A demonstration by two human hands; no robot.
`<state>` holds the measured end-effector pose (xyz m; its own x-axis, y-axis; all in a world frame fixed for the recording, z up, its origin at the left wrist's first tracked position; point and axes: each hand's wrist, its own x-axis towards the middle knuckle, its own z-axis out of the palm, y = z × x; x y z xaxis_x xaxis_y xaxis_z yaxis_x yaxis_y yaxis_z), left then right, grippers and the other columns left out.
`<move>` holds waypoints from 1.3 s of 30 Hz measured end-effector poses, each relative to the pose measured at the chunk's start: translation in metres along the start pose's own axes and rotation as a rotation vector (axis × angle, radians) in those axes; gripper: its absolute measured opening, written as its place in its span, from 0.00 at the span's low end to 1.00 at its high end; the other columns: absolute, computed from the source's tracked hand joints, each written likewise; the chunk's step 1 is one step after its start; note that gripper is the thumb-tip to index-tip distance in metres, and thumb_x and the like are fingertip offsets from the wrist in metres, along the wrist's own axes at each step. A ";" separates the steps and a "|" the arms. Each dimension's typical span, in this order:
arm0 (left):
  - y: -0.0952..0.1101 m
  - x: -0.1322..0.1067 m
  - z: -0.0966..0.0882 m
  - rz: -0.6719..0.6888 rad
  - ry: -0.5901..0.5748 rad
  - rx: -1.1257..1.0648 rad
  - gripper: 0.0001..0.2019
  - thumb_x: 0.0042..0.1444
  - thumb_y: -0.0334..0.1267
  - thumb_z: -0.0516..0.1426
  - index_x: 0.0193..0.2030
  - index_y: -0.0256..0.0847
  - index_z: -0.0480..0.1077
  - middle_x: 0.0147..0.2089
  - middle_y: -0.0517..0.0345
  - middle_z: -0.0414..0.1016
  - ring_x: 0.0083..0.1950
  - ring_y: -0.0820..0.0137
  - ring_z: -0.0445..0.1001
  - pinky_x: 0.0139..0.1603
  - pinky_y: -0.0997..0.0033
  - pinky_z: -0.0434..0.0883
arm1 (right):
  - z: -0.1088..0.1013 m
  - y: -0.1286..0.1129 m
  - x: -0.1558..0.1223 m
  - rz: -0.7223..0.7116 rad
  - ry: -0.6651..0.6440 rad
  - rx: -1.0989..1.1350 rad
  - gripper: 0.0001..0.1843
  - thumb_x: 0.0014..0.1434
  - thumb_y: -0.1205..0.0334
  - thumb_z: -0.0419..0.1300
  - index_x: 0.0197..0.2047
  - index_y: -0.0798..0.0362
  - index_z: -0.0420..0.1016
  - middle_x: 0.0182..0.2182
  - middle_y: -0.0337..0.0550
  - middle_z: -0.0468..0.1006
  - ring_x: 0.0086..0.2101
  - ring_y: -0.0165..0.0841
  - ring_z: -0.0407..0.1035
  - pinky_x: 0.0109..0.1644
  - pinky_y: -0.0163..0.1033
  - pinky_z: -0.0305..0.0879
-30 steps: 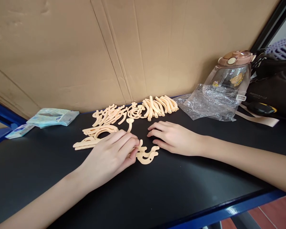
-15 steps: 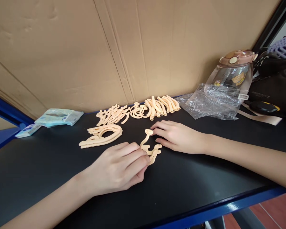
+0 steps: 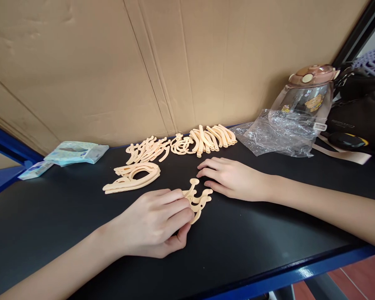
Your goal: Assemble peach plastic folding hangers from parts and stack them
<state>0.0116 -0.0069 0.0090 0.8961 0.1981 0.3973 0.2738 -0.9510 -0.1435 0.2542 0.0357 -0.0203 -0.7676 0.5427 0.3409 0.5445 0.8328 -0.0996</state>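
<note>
My left hand [image 3: 158, 221] pinches a small stack of curved peach plastic pieces [image 3: 197, 200] near the middle of the black tabletop [image 3: 65, 225]. Thumb and fingers are closed on the stack's near end, which is lifted slightly. My right hand [image 3: 233, 177] lies flat on the table just right of the stack, fingers stretched out toward it, holding nothing. A pile of arched peach pieces [image 3: 133, 177] lies to the left. Rows of more peach parts [image 3: 181, 146] lie along the back.
A cardboard sheet [image 3: 175, 62] stands behind the table. Crumpled clear plastic wrap [image 3: 275, 135], a clear bottle with a brown lid [image 3: 309, 89] and a black bag [image 3: 359, 116] sit at the right. Tissue packs [image 3: 76, 152] lie at the left. The blue table edge [image 3: 300, 273] runs along the front.
My left hand drew the small peach stack toward me and turned it, lifting its near end. My right hand stayed nearly still beside it.
</note>
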 end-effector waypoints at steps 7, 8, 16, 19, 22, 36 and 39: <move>-0.002 -0.001 0.001 -0.007 -0.011 -0.012 0.06 0.58 0.27 0.55 0.33 0.38 0.72 0.27 0.59 0.74 0.30 0.70 0.70 0.31 0.70 0.68 | -0.002 -0.002 0.000 0.019 -0.005 0.005 0.14 0.69 0.61 0.51 0.51 0.55 0.74 0.51 0.51 0.75 0.48 0.41 0.71 0.54 0.49 0.68; -0.002 -0.001 0.001 -0.006 -0.011 -0.016 0.06 0.59 0.27 0.55 0.33 0.38 0.72 0.27 0.59 0.74 0.30 0.70 0.70 0.31 0.71 0.68 | -0.003 -0.002 0.001 0.023 -0.007 0.011 0.13 0.69 0.61 0.52 0.50 0.55 0.74 0.50 0.50 0.76 0.48 0.40 0.71 0.54 0.49 0.67; -0.003 -0.003 0.001 0.000 -0.011 -0.026 0.06 0.58 0.27 0.56 0.33 0.38 0.73 0.28 0.59 0.75 0.31 0.70 0.70 0.31 0.69 0.68 | -0.027 0.040 0.004 0.351 0.181 -0.236 0.16 0.67 0.58 0.50 0.47 0.55 0.75 0.47 0.52 0.77 0.48 0.45 0.69 0.54 0.50 0.63; -0.003 -0.002 0.000 0.006 -0.011 -0.017 0.06 0.59 0.27 0.56 0.33 0.38 0.73 0.29 0.59 0.75 0.31 0.69 0.70 0.31 0.70 0.68 | -0.030 0.066 -0.002 0.537 0.113 -0.359 0.19 0.67 0.56 0.49 0.53 0.56 0.73 0.51 0.55 0.75 0.51 0.47 0.68 0.54 0.51 0.62; -0.003 -0.003 -0.001 0.014 -0.004 0.009 0.06 0.59 0.28 0.56 0.34 0.37 0.73 0.29 0.57 0.75 0.32 0.68 0.71 0.32 0.69 0.69 | -0.027 0.086 -0.010 0.584 0.067 -0.391 0.23 0.68 0.52 0.47 0.56 0.54 0.73 0.49 0.57 0.76 0.50 0.50 0.68 0.52 0.53 0.61; -0.005 -0.002 -0.003 0.042 0.038 0.074 0.08 0.62 0.29 0.54 0.34 0.37 0.73 0.29 0.56 0.76 0.32 0.68 0.73 0.32 0.69 0.70 | -0.018 0.089 -0.011 0.623 -0.002 -0.427 0.22 0.66 0.51 0.47 0.52 0.51 0.75 0.45 0.52 0.81 0.48 0.48 0.72 0.59 0.57 0.54; -0.004 -0.001 -0.004 0.047 0.052 0.076 0.09 0.62 0.29 0.53 0.33 0.36 0.73 0.29 0.56 0.76 0.32 0.68 0.73 0.32 0.69 0.70 | -0.017 0.088 -0.010 0.629 0.032 -0.443 0.20 0.65 0.53 0.49 0.47 0.52 0.77 0.44 0.51 0.82 0.49 0.48 0.71 0.62 0.59 0.50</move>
<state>0.0079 -0.0043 0.0126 0.8896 0.1396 0.4348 0.2599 -0.9377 -0.2308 0.3150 0.1016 -0.0169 -0.2619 0.8908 0.3713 0.9651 0.2429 0.0978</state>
